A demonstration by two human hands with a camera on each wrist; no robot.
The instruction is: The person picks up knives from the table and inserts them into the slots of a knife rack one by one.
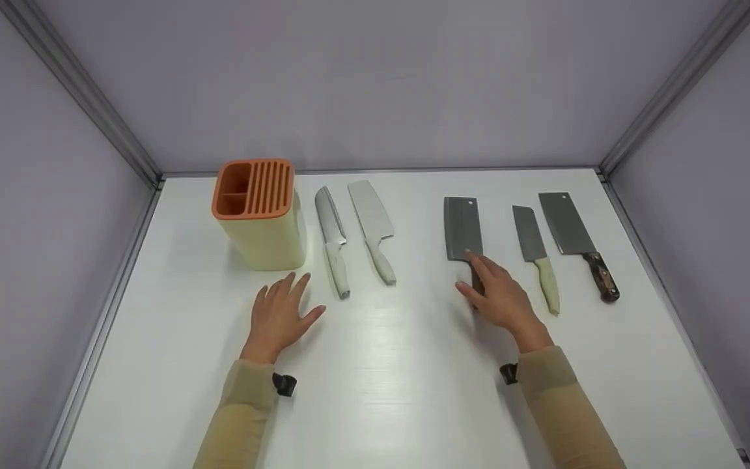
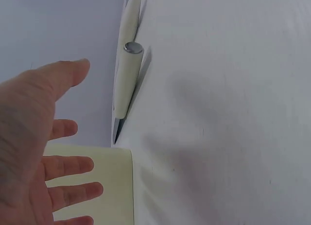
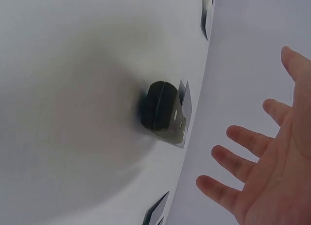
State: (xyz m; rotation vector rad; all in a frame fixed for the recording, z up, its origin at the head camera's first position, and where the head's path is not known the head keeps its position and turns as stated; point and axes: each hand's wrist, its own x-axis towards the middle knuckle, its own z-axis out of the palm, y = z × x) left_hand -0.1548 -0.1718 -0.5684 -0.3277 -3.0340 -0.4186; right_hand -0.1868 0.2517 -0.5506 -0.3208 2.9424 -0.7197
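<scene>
My right hand [image 1: 500, 298], fingers spread, hovers over the dark handle of a cleaver [image 1: 463, 225] lying flat with its blade pointing away. In the right wrist view that cleaver's handle end [image 3: 159, 106] shows apart from the fingers [image 3: 248, 140]. My left hand [image 1: 277, 318] is spread and holds nothing, just in front of a cream knife block [image 1: 264, 247] with an orange slotted top. Right of the block lie a narrow knife [image 1: 331, 218] and a broad knife [image 1: 370, 208], both pale-handled. The narrow knife's handle [image 2: 129, 84] shows beyond my left thumb in the left wrist view.
Right of the cleaver lie a smaller knife with a light green handle [image 1: 548, 286] and another cleaver [image 1: 567, 221] with a mottled brown handle. Pale walls enclose the white table [image 1: 375, 378] at the back and both sides.
</scene>
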